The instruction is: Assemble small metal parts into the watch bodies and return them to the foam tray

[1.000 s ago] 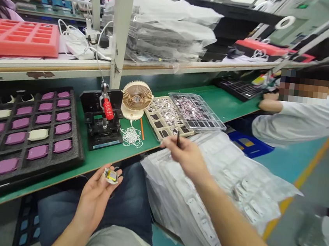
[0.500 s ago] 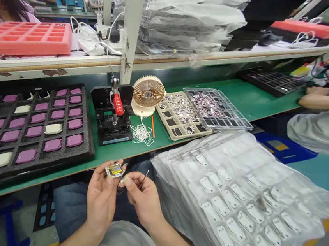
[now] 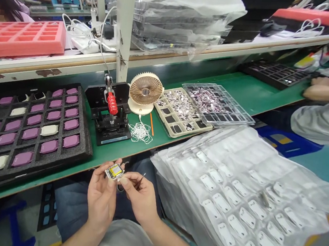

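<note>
My left hand (image 3: 102, 194) holds a small square part with a yellow face (image 3: 114, 171) between thumb and fingertips, over my lap. My right hand (image 3: 139, 194) meets it from the right, its fingertips on the part's edge, with thin dark tweezers (image 3: 142, 178) tucked between the fingers. Both hands hover just in front of the green bench edge (image 3: 59, 174). To the right, a stack of clear plastic sheets with white pieces (image 3: 232, 200) slopes down beside my right forearm.
On the bench sit a black foam tray of purple and cream shells (image 3: 28, 128), a black press jig with a red handle (image 3: 111, 111), a small beige fan (image 3: 145, 92), a coil of white thread (image 3: 140, 132) and two trays of shiny parts (image 3: 201, 105). Another person's arm (image 3: 323, 92) rests at the right.
My right hand came back from the parts trays to the left hand and now touches the held part. The view has swung slightly to the right.
</note>
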Demonstrator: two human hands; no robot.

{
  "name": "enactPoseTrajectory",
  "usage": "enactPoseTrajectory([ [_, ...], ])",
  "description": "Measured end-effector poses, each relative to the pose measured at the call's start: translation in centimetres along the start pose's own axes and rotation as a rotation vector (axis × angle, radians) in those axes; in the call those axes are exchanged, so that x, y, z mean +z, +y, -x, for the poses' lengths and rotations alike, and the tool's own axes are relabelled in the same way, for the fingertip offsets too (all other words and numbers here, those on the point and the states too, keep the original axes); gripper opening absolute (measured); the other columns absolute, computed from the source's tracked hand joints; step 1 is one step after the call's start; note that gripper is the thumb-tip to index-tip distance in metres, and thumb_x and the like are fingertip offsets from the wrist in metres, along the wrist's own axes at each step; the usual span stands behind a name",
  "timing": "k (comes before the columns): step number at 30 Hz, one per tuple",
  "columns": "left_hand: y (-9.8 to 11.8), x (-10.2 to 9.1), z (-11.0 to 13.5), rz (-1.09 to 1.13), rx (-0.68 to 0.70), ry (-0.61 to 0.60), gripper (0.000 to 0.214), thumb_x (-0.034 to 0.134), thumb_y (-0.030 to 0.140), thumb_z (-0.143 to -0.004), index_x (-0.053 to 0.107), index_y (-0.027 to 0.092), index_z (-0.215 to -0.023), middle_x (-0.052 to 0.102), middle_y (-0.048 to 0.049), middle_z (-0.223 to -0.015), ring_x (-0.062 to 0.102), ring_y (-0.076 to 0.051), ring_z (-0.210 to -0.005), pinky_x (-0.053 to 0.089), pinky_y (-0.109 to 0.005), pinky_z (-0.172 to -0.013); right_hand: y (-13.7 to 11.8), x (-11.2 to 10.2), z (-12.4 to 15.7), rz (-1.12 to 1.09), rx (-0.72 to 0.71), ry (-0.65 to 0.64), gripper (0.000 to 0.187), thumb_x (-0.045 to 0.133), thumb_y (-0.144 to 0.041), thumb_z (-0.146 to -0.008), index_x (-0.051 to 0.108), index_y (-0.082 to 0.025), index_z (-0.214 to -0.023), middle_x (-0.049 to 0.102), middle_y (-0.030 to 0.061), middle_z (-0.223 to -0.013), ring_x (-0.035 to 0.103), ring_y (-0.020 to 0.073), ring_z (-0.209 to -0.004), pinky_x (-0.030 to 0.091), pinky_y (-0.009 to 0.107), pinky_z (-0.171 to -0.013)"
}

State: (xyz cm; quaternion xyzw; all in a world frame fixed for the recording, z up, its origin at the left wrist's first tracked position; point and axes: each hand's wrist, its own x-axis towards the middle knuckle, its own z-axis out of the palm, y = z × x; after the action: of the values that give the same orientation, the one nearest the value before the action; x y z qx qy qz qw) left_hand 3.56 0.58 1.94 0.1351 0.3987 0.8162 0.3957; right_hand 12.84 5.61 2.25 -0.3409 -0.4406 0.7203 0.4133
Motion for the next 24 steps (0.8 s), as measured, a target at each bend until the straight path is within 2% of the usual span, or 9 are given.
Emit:
enactPoseTrajectory([
  [2,-0.2,-0.1,0.1,0.003,0.005,-0.009,0.031,0.084,0.029,-0.087,0.074,0.026,-0.116,0.069,-0.0073,-0.125,0.068,-0.036,-0.129,0.055,-0.050,-0.111,0.7,-0.1,0.1,0.103,-0.135,0.053,0.018,0.081,-0.039,-0.091,0.076,-0.021,-0.091,0.069,0.0022,-0.086,0.054,0.0111,-0.066,0.046,0.026,-0.064],
  [5,-0.6,-0.3,0.2,-0.009,0.017,-0.025,0.032,0.083,0.031,-0.088,0.074,0.026,-0.118,0.071,-0.0079,-0.123,0.070,-0.037,-0.126,0.057,-0.050,-0.109,1.7,-0.3,0.0,0.218,-0.312,0.103,0.013,0.079,-0.032,-0.093,0.070,-0.022,-0.095,0.065,0.0014,-0.093,0.047,0.0089,-0.062,0.039,0.024,-0.057],
  [7,-0.7,-0.4,0.4,-0.023,0.013,-0.027,0.032,0.081,0.033,-0.089,0.074,0.027,-0.119,0.072,-0.0084,-0.122,0.070,-0.036,-0.126,0.058,-0.048,-0.107,2.1,-0.5,0.0,0.263,-0.357,0.096,0.013,0.078,-0.028,-0.094,0.069,-0.023,-0.102,0.064,0.0017,-0.097,0.045,0.0084,-0.060,0.038,0.024,-0.056],
  [13,0.0,-0.1,1.7,-0.059,-0.078,-0.001,0.032,0.084,0.034,-0.088,0.075,0.026,-0.118,0.073,-0.0080,-0.127,0.067,-0.035,-0.130,0.058,-0.041,-0.106,1.9,0.1,1.6,0.300,-0.349,0.144,0.015,0.075,-0.034,-0.095,0.068,-0.025,-0.105,0.066,0.0039,-0.099,0.060,0.0138,-0.073,0.048,0.027,-0.065],
  [16,-0.1,-0.2,2.1,-0.101,-0.207,0.020,0.038,0.084,0.033,-0.088,0.074,0.025,-0.124,0.075,-0.0084,-0.130,0.071,-0.031,-0.126,0.059,-0.034,-0.105,0.1,-1.0,2.7,0.326,-0.233,0.100,0.026,0.078,-0.043,-0.093,0.070,-0.024,-0.108,0.071,0.0045,-0.097,0.066,0.0168,-0.078,0.052,0.027,-0.069],
  [18,-0.5,-0.3,1.9,-0.120,-0.347,-0.008,0.046,0.083,0.033,-0.089,0.070,0.028,-0.133,0.075,-0.0088,-0.131,0.073,-0.030,-0.122,0.060,-0.034,-0.103,-2.2,-3.5,3.1,0.500,-0.157,0.074,0.025,0.073,-0.045,-0.097,0.072,-0.024,-0.110,0.075,0.0041,-0.096,0.068,0.0169,-0.078,0.052,0.027,-0.070],
  [19,-0.9,-0.4,1.6,-0.126,-0.423,-0.032,0.049,0.082,0.034,-0.089,0.069,0.028,-0.136,0.075,-0.0095,-0.133,0.074,-0.031,-0.121,0.061,-0.036,-0.102,-3.6,-5.4,3.3,0.677,-0.123,0.102,0.024,0.069,-0.045,-0.099,0.074,-0.025,-0.111,0.076,0.0033,-0.096,0.069,0.0167,-0.079,0.052,0.026,-0.071],
  [22,-1.8,-0.5,0.7,-0.144,-0.606,-0.095,0.046,0.084,0.040,-0.087,0.074,0.023,-0.129,0.075,-0.0141,-0.133,0.074,-0.037,-0.119,0.063,-0.044,-0.100,-8.0,-12.2,3.5,1.330,0.026,0.359,0.024,0.059,-0.041,-0.105,0.077,-0.028,-0.115,0.077,0.0028,-0.103,0.072,0.0186,-0.093,0.052,0.027,-0.083],
  [24,-2.1,-0.4,0.2,-0.150,-0.681,-0.119,0.042,0.084,0.041,-0.086,0.077,0.019,-0.121,0.075,-0.0166,-0.133,0.073,-0.040,-0.121,0.063,-0.046,-0.101,-10.0,-16.6,3.3,1.522,0.130,0.518,0.027,0.055,-0.035,-0.107,0.077,-0.024,-0.119,0.075,0.0080,-0.110,0.071,0.0237,-0.102,0.050,0.031,-0.086],
])
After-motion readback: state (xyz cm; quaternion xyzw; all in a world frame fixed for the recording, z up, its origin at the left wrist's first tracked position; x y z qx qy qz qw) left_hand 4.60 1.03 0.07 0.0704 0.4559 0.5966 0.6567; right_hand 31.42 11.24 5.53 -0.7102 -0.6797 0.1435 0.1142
